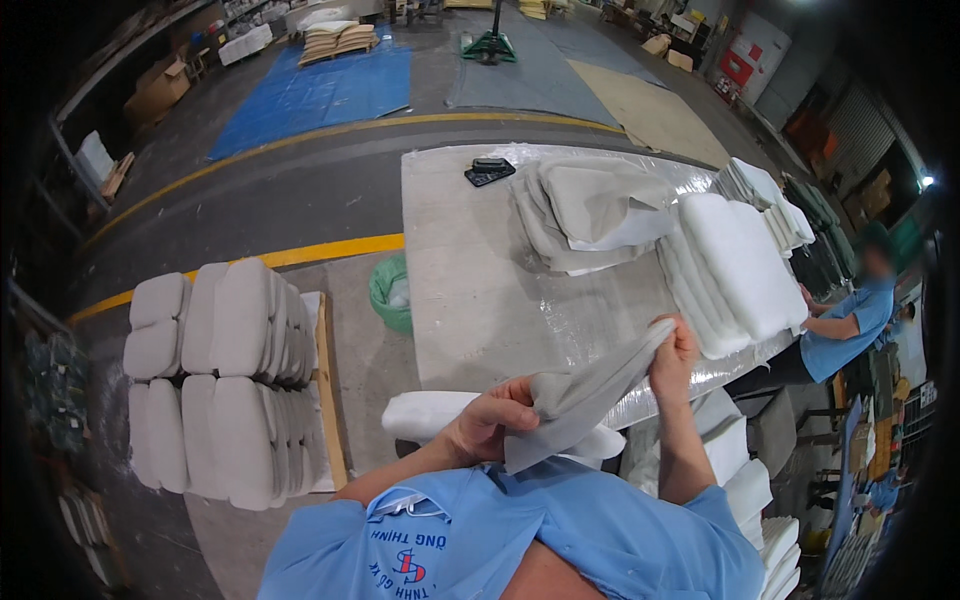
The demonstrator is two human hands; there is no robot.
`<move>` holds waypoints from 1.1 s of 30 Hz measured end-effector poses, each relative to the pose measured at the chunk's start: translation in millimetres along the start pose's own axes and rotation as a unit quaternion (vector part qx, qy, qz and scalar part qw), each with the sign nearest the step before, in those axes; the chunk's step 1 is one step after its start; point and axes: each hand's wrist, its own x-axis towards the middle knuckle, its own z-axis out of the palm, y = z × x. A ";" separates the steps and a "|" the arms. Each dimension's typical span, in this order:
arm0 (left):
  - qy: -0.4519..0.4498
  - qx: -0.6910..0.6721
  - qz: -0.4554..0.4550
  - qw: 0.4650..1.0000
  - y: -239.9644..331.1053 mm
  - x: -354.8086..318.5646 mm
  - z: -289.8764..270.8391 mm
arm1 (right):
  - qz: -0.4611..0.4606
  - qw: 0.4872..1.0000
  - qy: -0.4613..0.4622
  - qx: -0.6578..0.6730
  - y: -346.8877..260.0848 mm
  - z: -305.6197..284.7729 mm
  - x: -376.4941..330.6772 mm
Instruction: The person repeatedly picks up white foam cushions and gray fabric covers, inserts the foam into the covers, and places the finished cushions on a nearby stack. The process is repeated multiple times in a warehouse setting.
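Observation:
Both my hands hold one grey fabric cover (590,395) stretched between them, close to my chest. My left hand (495,415) pinches its lower end and my right hand (675,350) grips its upper end. Under the cover a white foam pad (430,412) lies at the near edge of the work table (470,290). On the table sit a pile of grey covers (590,210) and a stack of white foam pads (735,270).
A pallet of stuffed pale cushions (230,370) stands at my left. A green bin (392,292) sits by the table's left edge. A black device (489,171) lies at the table's far end. A person in a blue shirt (845,325) works at the right.

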 end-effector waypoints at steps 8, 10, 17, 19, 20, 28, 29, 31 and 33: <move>0.041 -0.030 0.060 0.997 -5.4 -28.4 -4.5 | -0.126 0.809 -0.466 -0.336 -223.9 -43.6 80.7; 0.022 -0.012 0.055 0.998 -8.3 -31.3 -8.0 | -0.007 0.720 -0.688 -0.086 -240.1 -16.6 113.1; 0.145 0.134 0.168 0.966 -3.8 -53.4 -22.5 | 0.364 0.817 -0.443 0.063 -82.9 178.1 42.2; 0.168 0.138 0.205 0.954 -6.5 -67.5 -32.6 | 0.417 0.767 -0.456 0.171 -27.4 194.6 3.1; 0.188 0.135 0.222 0.947 -9.8 -76.2 -35.4 | 0.437 0.751 -0.457 0.189 -27.3 200.8 -6.9; 0.301 0.115 0.256 0.911 -18.9 -73.7 -17.2 | 0.520 0.577 -0.593 0.213 -1.1 187.7 5.2; 0.313 0.133 0.273 0.900 -20.5 -70.6 -17.4 | 0.504 0.649 -0.545 0.170 4.5 179.2 -2.8; 0.338 0.160 0.302 0.877 -23.6 -71.8 -22.6 | 0.457 0.764 -0.447 0.084 4.4 170.5 -27.4; 0.360 0.177 0.329 0.855 -26.3 -78.6 -30.5 | 0.474 0.742 -0.473 0.028 -42.1 187.3 -16.3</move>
